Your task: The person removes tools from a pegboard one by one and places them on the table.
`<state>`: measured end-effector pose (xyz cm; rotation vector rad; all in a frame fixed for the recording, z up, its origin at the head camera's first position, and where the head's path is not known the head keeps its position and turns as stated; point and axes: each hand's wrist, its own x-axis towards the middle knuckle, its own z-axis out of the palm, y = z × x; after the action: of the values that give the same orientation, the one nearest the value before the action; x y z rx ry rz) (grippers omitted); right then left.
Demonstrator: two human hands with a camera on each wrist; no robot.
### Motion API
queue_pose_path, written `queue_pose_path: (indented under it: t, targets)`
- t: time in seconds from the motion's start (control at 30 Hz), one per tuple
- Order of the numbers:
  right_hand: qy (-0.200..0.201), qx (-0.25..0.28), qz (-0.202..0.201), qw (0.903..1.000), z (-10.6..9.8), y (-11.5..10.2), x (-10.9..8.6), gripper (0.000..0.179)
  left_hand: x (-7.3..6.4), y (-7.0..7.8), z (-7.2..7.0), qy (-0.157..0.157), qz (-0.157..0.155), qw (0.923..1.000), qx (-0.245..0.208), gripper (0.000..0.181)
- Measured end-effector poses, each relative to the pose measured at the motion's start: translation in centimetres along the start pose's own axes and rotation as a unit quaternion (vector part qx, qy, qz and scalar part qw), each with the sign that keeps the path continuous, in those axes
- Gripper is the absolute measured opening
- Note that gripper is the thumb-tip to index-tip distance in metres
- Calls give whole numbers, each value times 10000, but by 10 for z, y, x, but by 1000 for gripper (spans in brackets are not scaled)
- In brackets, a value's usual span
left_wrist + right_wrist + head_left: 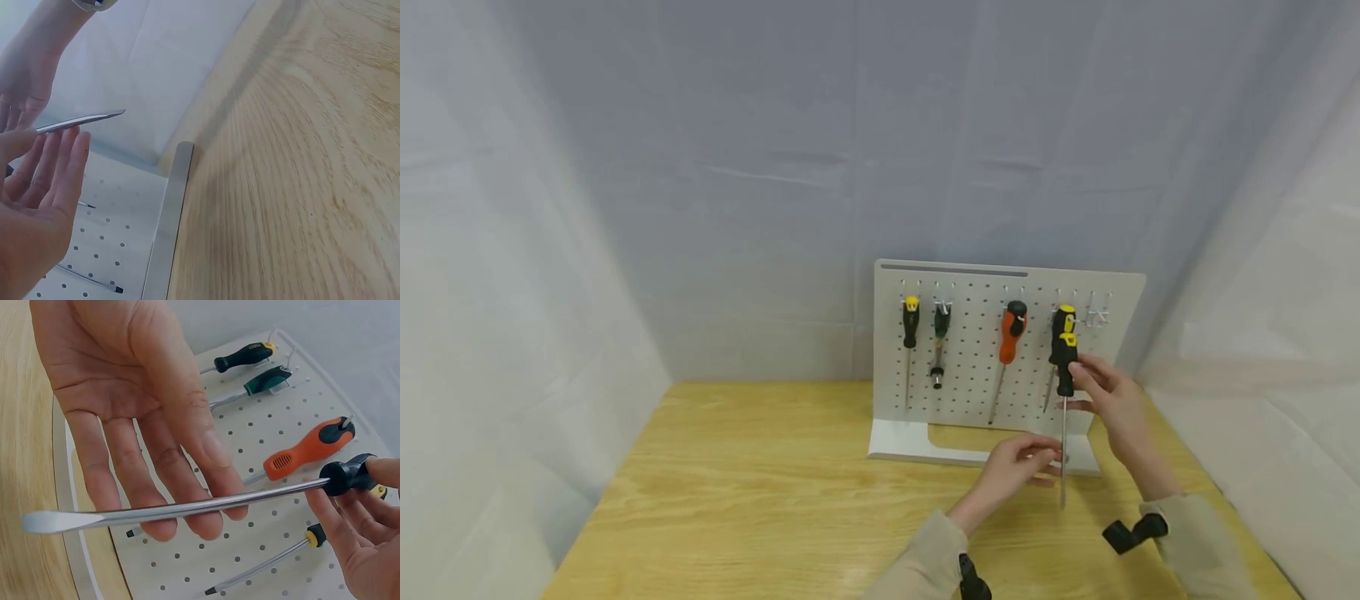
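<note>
My right hand (1112,408) holds a slotted screwdriver (1066,379) by its black and yellow handle. The screwdriver points downward in front of a white pegboard (970,333). In the right wrist view, the right hand (375,544) pinches the black handle between thumb and fingers. My left hand (1011,468) is by the steel shaft (206,506), its relaxed fingers lying against the shaft near the flat tip. The left wrist view has the left hand (44,212) below the shaft (81,120), palm partly turned up; the handle is mostly hidden there.
On the pegboard hang a black-yellow screwdriver (910,321), a green-handled driver (942,321), an orange one (1011,333) and another black-yellow one (1056,350), partly covered. Metal hooks (1099,317) are at the right. Beneath lies a wooden table (737,483); pale sheets (760,208) surround it.
</note>
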<state>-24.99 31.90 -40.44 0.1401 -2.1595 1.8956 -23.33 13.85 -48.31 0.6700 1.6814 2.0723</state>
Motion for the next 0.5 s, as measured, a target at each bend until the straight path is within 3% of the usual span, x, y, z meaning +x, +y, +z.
queue_pose_path:
  t: [0.17,0.5]
  targets:
    - [-144,-250,158,9995,10,2,-2,59,-11,0,-7,141,6,9999,-36,25]
    - [-302,-116,388,9987,20,12,-6,62,-24,-7,-15,143,-147,9993,-322,27]
